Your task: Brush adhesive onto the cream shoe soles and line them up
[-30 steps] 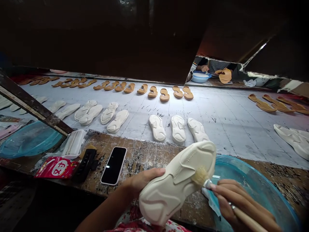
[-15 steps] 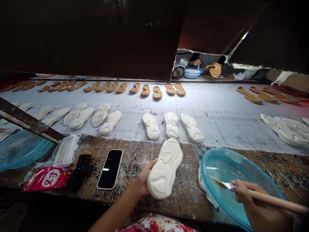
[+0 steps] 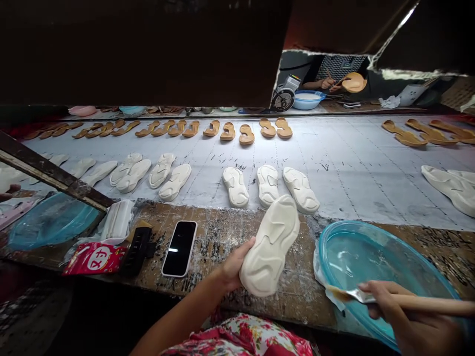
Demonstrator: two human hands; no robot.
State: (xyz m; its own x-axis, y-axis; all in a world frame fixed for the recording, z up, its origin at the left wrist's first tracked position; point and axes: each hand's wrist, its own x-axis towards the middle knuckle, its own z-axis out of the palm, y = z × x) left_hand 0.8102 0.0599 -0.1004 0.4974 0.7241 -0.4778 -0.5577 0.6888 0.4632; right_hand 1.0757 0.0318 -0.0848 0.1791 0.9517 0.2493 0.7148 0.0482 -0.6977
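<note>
A white shoe sole [image 3: 272,244] rests tilted in my left hand [image 3: 237,264], its ridged underside facing up. The fingers beneath it are hidden. My right hand [image 3: 404,316] is closed around the wooden handle of a paintbrush [image 3: 426,304]. The brush's bristles hover over the left rim of a blue basin [image 3: 324,247] that has liquid in it. Ahead of the held sole, three white soles [image 3: 235,187] lie apart on the pale belt [image 3: 345,183].
Brown soles [image 3: 247,134] line the belt's far side. A phone [image 3: 180,249], a black clip [image 3: 136,252] and a red packet [image 3: 94,258] lie left on the worn bench [image 3: 211,237]. A dark beam [image 3: 52,173] slants at left. Across the belt, a co-worker's hands [image 3: 328,84] hold a brown sole.
My right hand has drawn the brush from above the liquid to the basin's left rim. The held sole tilts more to the right. The whole view has shifted slightly.
</note>
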